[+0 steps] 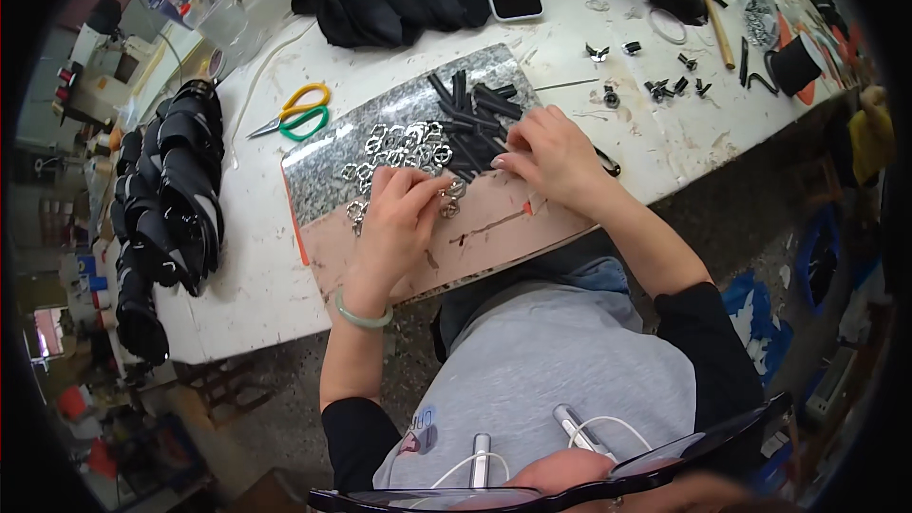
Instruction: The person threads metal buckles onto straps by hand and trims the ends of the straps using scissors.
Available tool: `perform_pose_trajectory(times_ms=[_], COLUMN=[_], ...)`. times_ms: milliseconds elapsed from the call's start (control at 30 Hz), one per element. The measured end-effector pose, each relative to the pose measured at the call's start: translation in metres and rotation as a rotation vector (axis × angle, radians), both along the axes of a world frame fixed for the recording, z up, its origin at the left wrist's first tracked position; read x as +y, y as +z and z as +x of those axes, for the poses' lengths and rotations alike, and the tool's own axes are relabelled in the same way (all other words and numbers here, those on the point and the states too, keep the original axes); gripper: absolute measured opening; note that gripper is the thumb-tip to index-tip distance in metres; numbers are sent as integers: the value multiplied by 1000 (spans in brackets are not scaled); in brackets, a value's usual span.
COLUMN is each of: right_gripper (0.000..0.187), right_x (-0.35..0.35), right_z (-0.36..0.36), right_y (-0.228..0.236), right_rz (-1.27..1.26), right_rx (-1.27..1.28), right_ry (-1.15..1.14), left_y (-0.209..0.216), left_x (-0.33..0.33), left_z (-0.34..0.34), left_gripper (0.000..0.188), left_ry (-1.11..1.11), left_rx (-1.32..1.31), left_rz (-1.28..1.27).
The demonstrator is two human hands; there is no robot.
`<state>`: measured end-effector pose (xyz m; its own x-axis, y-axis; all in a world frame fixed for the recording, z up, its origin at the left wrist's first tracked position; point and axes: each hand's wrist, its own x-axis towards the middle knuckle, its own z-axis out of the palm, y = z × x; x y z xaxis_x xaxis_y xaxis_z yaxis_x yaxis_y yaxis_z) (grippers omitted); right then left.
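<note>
1. Left hand (pixel 399 209) was seen with thumb and fingertips drawn together, a silver buckle (pixel 458 189) apparently pinched between them.
2. Right hand (pixel 551 154) was held curled at the near right edge of the black strips (pixel 465 123), its fingers bent and close together; whether a strip was gripped could not be told.
3. Judged by their look, the buckles (pixel 416 144) were taken to be light, stiff and hard to break, though a little slippery where polished. A hold was thought best taken across the outer frame, with the fingertips.
4. Strips were likewise judged light, but softer and more pliant, with a better hold to be had near one end.
5. Bright metal and open frames were shown by the buckles, which were loosely heaped. Narrow, short and dark, the strips were strewn at mixed angles.
6. Both heaps were spread on a speckled grey slab (pixel 328 166), buckles to the left, strips to the right. Along its near side a tan board (pixel 380 271) was laid; scissors (pixel 302 116) were placed on the table (pixel 256 290), left of the slab.
</note>
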<state>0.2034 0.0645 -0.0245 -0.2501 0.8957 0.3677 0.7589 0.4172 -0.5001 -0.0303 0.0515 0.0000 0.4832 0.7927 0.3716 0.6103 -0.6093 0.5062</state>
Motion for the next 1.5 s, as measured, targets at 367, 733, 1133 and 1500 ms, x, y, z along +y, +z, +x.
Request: perform_pose_trajectory(times_ms=[367, 733, 1133, 1500], right_gripper=[13, 7, 7, 18], right_x=[-1, -53, -82, -89], right_z=[4, -23, -55, -38], right_y=[-5, 13, 20, 12], right_rz=[-302, 106, -812, -788], right_rx=[429, 286, 771, 1227], right_ry=[1, 251, 367, 293], left_y=[-10, -12, -7, -18], left_x=[-22, -33, -70, -87], left_z=[4, -8, -32, 5], left_gripper=[18, 16, 24, 26], left_ry=[107, 109, 278, 23], left_rx=[43, -43, -1460, -1801], left_rz=[-31, -72, -999, -1494])
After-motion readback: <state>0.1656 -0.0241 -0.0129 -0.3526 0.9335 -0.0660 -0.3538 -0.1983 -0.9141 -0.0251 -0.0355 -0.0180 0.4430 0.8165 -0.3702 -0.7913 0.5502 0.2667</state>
